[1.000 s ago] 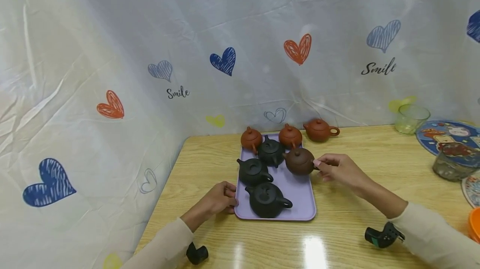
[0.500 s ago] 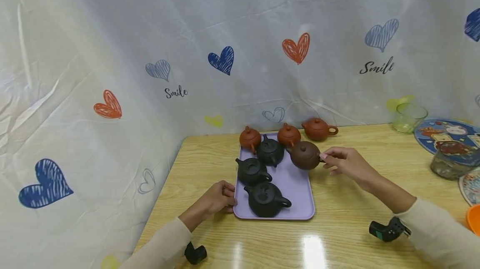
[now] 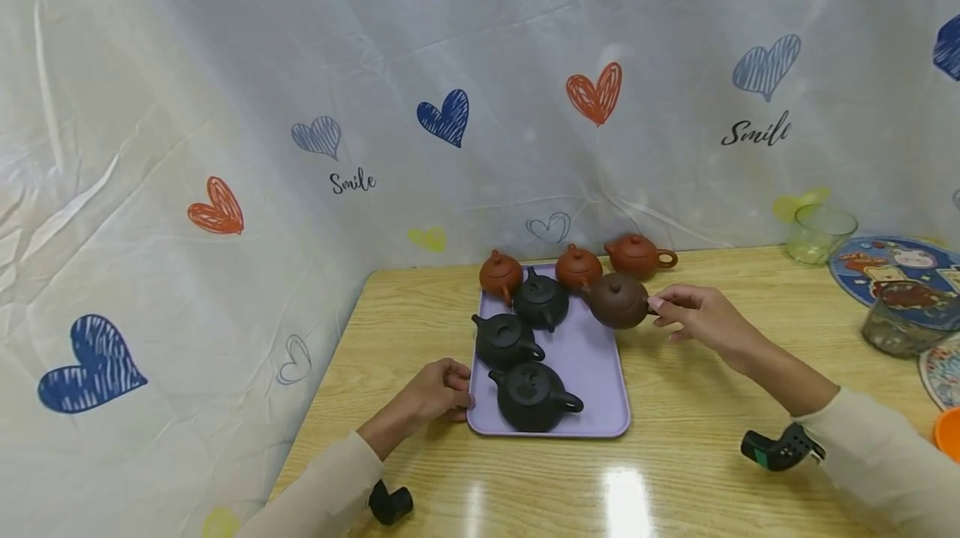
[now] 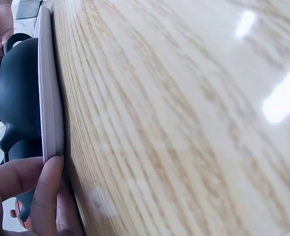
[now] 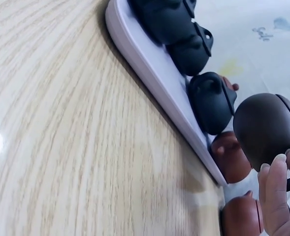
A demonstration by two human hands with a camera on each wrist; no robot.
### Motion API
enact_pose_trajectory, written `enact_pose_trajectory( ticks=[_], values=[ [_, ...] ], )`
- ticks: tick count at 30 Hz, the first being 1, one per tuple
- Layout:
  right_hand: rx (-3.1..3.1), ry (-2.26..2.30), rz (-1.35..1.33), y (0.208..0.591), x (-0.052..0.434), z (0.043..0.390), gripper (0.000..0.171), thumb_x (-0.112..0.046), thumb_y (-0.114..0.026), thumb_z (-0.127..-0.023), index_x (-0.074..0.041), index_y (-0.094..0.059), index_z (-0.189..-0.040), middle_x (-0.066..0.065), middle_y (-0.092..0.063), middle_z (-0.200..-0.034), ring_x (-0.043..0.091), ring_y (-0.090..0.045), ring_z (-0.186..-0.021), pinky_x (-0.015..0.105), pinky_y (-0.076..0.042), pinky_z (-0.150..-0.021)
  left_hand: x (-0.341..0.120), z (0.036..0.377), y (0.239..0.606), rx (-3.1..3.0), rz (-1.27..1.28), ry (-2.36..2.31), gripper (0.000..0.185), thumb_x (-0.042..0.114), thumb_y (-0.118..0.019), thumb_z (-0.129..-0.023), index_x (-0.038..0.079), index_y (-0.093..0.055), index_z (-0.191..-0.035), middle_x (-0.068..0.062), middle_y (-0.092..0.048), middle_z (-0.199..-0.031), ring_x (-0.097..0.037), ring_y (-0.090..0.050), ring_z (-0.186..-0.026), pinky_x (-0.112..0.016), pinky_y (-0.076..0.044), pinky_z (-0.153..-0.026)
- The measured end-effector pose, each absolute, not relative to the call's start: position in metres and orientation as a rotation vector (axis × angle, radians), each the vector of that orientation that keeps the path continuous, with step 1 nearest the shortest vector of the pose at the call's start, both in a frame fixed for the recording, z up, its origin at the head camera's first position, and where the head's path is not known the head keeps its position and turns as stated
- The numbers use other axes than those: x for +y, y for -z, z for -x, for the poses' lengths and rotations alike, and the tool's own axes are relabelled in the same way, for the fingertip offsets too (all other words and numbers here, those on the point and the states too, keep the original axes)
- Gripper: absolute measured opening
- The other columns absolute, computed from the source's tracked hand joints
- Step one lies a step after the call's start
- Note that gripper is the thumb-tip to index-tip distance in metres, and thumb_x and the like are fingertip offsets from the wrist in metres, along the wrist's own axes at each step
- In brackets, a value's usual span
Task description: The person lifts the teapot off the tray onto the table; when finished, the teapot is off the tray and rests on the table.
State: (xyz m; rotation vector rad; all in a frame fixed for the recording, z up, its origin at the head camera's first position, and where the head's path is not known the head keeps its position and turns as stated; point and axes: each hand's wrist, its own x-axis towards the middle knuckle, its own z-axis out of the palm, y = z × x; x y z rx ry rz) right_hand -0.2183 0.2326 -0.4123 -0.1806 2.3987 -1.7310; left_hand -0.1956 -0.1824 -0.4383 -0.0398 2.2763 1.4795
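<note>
from the head view we see our right hand (image 3: 693,317) reaching in from the right, arm stretched low over the table (image 3: 690,438), fingers pinching the handle of the brown pot (image 3: 618,301) above the tray's (image 3: 592,404) far right edge. our left hand (image 3: 438,392) rests curled at the tray's left edge. at the left wrist, our fingers (image 4: 36,189) grip the tray rim (image 4: 50,98). at the right wrist, the brown pot (image 5: 268,129) hangs clear of the tray (image 5: 154,73), fingertips (image 5: 273,191) on its handle.
</note>
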Motion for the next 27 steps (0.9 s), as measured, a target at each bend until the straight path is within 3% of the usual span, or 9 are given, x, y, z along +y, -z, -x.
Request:
enact_pose_trajectory(
  ticks=[9,18,27],
  values=[
    [2.363,1.719,0.193,0.41,0.243,0.227,0.042,-0.031,-0.057,-0.103,0.005,-0.059,-0.126,-0.009,-0.065,-0.108,0.001,-0.064,-0.097,0.033,-0.061,-0.081,-0.183,0.198,0.439,2.263,0.034,-1.481,0.044,-0.007,-0.07,-0.083,-0.007,-0.052,-0.124,-0.013,-0.055,-0.101,-0.019,-0.061,-0.079,-0.032,-0.064,-0.069],
    [2.337,1.671,0.237,0.41,0.258,0.242,0.04,-0.029,-0.056,-0.103,0.007,-0.058,-0.123,-0.008,-0.065,-0.106,0.003,-0.065,-0.098,0.033,-0.061,-0.082,-0.182,0.198,0.441,2.268,0.025,-1.461,0.044,-0.006,-0.07,-0.083,-0.006,-0.053,-0.124,-0.014,-0.056,-0.102,-0.019,-0.062,-0.08,-0.032,-0.064,-0.07],
    [2.271,1.675,0.238,0.419,0.279,0.261,0.026,-0.028,-0.056,-0.104,-0.005,-0.063,-0.113,-0.012,-0.066,-0.102,0.006,-0.066,-0.099,0.032,-0.06,-0.083,-0.184,0.199,0.439,2.254,0.034,-1.47,0.044,-0.007,-0.069,-0.084,-0.006,-0.051,-0.125,-0.014,-0.056,-0.102,-0.019,-0.062,-0.081,-0.032,-0.064,-0.07]
  ],
)
